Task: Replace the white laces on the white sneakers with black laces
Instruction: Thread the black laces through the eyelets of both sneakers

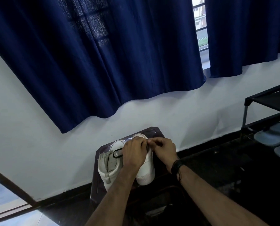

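Note:
Two white sneakers stand side by side on a small dark stool (154,132), toes toward the wall. The left sneaker (109,170) has a black lace (117,153) looped at its tongue. Over the right sneaker (146,168) my left hand (133,154) and my right hand (164,149) meet above the lacing area. The fingertips of both hands are curled and pinch a dark lace between them at the top of the shoe. The hands hide most of the lace and the eyelets. No white lace shows.
A white wall with a dark blue curtain (103,62) stands right behind the stool. A black shoe rack (266,110) with grey slippers (272,136) is at the right. The floor (217,160) is dark and glossy. A doorway edge shows at the lower left.

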A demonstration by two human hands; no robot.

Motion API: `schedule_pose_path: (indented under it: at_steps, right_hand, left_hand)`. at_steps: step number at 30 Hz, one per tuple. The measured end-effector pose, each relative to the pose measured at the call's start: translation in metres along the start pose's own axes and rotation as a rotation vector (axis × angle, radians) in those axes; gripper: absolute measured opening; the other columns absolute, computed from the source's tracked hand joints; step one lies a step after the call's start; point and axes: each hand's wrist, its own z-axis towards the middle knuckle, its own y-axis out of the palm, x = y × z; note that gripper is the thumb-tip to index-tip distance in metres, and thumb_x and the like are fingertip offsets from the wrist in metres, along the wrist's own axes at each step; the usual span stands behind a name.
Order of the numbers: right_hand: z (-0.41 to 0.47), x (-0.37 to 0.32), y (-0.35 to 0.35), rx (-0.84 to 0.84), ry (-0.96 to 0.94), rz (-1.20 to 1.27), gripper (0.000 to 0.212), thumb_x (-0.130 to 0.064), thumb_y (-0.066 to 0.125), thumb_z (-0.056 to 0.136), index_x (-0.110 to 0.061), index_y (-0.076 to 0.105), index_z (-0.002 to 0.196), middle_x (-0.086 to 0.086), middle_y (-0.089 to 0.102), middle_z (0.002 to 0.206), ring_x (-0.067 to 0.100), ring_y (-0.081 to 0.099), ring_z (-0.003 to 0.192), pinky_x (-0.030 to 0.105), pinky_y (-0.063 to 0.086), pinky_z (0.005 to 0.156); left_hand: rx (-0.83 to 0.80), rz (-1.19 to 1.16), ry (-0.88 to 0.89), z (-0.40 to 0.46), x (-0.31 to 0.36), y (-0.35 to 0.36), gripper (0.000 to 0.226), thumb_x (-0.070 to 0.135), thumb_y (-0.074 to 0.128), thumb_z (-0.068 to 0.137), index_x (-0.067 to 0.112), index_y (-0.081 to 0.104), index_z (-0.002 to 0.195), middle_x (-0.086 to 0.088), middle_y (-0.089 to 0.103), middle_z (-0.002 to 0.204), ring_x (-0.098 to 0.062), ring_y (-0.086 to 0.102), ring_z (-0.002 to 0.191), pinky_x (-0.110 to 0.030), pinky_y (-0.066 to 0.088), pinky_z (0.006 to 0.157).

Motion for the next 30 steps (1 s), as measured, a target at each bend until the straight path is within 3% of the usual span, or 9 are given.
schedule_pose_path:
  at_steps: [6, 10, 13, 15, 17, 23, 26, 28, 30]
  right_hand:
    - [-0.003, -0.003, 0.009, 0.060, -0.006, -0.041, 0.007, -0.026, 0.072, 0.085, -0.028, 0.078, 0.085, -0.013, 0.075, 0.084, 0.001, 0.068, 0.086, 0.026, 0.053, 0.088]
    - [-0.002, 0.000, 0.012, 0.105, -0.007, -0.047, 0.005, -0.031, 0.077, 0.079, -0.028, 0.078, 0.083, -0.013, 0.074, 0.080, 0.000, 0.069, 0.079, 0.025, 0.055, 0.082]
    - [-0.004, -0.002, 0.010, 0.103, 0.089, 0.201, 0.006, -0.019, 0.077, 0.081, -0.017, 0.079, 0.087, -0.004, 0.076, 0.083, 0.005, 0.070, 0.080, 0.020, 0.053, 0.078]
    - [-0.008, 0.002, 0.011, 0.071, 0.178, 0.453, 0.009, -0.014, 0.071, 0.087, -0.010, 0.077, 0.092, 0.006, 0.076, 0.088, 0.016, 0.070, 0.084, 0.027, 0.056, 0.079]
    - [-0.008, 0.004, 0.012, 0.081, 0.208, 0.518, 0.011, -0.012, 0.068, 0.089, -0.006, 0.076, 0.094, 0.012, 0.075, 0.091, 0.019, 0.069, 0.083, 0.033, 0.055, 0.081]
    - [0.005, -0.011, 0.010, 0.052, 0.107, 0.122, 0.015, -0.007, 0.059, 0.092, -0.006, 0.074, 0.092, -0.001, 0.072, 0.087, 0.010, 0.063, 0.079, 0.005, 0.044, 0.064]
    - [0.014, -0.016, 0.012, 0.133, 0.076, -0.058, 0.018, -0.012, 0.050, 0.097, -0.009, 0.067, 0.093, 0.004, 0.068, 0.095, 0.016, 0.059, 0.088, 0.017, 0.040, 0.074]
    - [0.020, -0.034, 0.009, 0.257, 0.169, 0.209, 0.018, -0.016, 0.043, 0.100, -0.010, 0.060, 0.095, 0.009, 0.068, 0.098, 0.025, 0.063, 0.093, 0.028, 0.048, 0.081]
    - [0.027, -0.057, -0.004, 0.286, 0.235, 0.641, 0.021, -0.017, 0.035, 0.105, -0.010, 0.049, 0.092, 0.008, 0.065, 0.082, 0.025, 0.065, 0.074, 0.035, 0.053, 0.070]
  left_hand:
    - [-0.017, -0.060, -0.030, -0.003, -0.001, 0.000, 0.019, 0.019, 0.051, 0.089, 0.018, 0.071, 0.089, -0.003, 0.070, 0.087, -0.027, 0.063, 0.085, -0.039, 0.048, 0.070]
    - [-0.047, 0.059, -0.060, 0.004, 0.009, -0.007, 0.019, 0.024, 0.051, 0.091, 0.018, 0.068, 0.087, -0.006, 0.071, 0.092, -0.030, 0.063, 0.092, -0.035, 0.044, 0.070]
    - [-0.042, 0.173, -0.046, 0.005, 0.012, -0.011, 0.022, 0.030, 0.047, 0.095, 0.020, 0.067, 0.094, -0.003, 0.069, 0.101, -0.027, 0.063, 0.098, -0.034, 0.044, 0.072]
    - [-0.006, 0.193, -0.010, 0.003, 0.011, -0.009, 0.026, 0.032, 0.046, 0.097, 0.018, 0.067, 0.091, -0.003, 0.070, 0.097, -0.026, 0.064, 0.094, -0.034, 0.043, 0.072]
    - [0.034, 0.186, 0.042, 0.000, 0.009, -0.006, 0.026, 0.030, 0.050, 0.095, 0.017, 0.068, 0.082, -0.004, 0.070, 0.087, -0.026, 0.064, 0.085, -0.036, 0.044, 0.072]
    - [0.078, 0.083, 0.072, 0.002, -0.001, 0.003, 0.023, 0.023, 0.055, 0.088, 0.015, 0.065, 0.069, -0.005, 0.066, 0.075, -0.027, 0.061, 0.078, -0.038, 0.045, 0.071]
    - [0.118, 0.032, 0.073, 0.002, -0.003, 0.004, 0.011, 0.027, 0.061, 0.087, 0.017, 0.066, 0.085, -0.002, 0.064, 0.090, -0.025, 0.057, 0.091, -0.039, 0.044, 0.081]
    - [0.160, 0.031, 0.018, 0.000, -0.005, 0.005, 0.025, 0.034, 0.067, 0.083, 0.021, 0.063, 0.103, 0.003, 0.058, 0.106, -0.021, 0.049, 0.104, -0.037, 0.039, 0.092]
    - [0.207, 0.025, -0.023, -0.003, -0.006, 0.006, 0.045, 0.040, 0.072, 0.075, 0.022, 0.059, 0.114, 0.005, 0.054, 0.116, -0.020, 0.046, 0.114, -0.038, 0.035, 0.097]
